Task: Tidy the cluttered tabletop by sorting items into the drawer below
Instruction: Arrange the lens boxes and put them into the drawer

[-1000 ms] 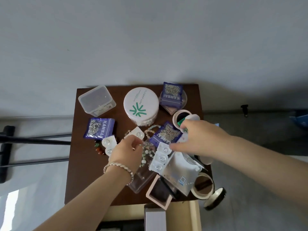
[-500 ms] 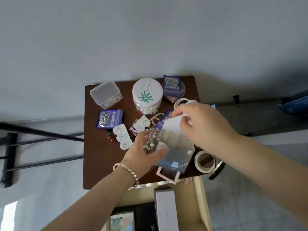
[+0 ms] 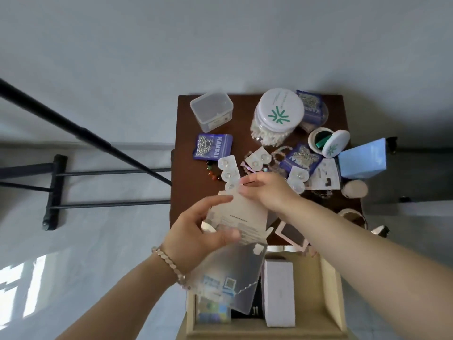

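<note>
A small dark brown table (image 3: 188,192) is cluttered with small items, and its drawer (image 3: 331,298) stands pulled out below the near edge. My left hand (image 3: 196,234) grips a frosted plastic pouch (image 3: 235,273) with a printed card inside, held above the table's near edge and the drawer. My right hand (image 3: 267,190) pinches the pouch's top edge. In the drawer lie a white box (image 3: 279,293), a dark item and a colourful packet (image 3: 213,312).
On the table stand a clear lidded box (image 3: 212,111), a white-lidded jar (image 3: 279,114), purple packets (image 3: 213,146), blister strips (image 3: 228,173), beads, an open round case (image 3: 328,143), a blue box (image 3: 362,159) and tape rolls. A black stand (image 3: 56,190) is on the floor at left.
Both hands lifted the pouch off the table and brought it toward me, over the drawer. The view shifted down, showing more of the open drawer.
</note>
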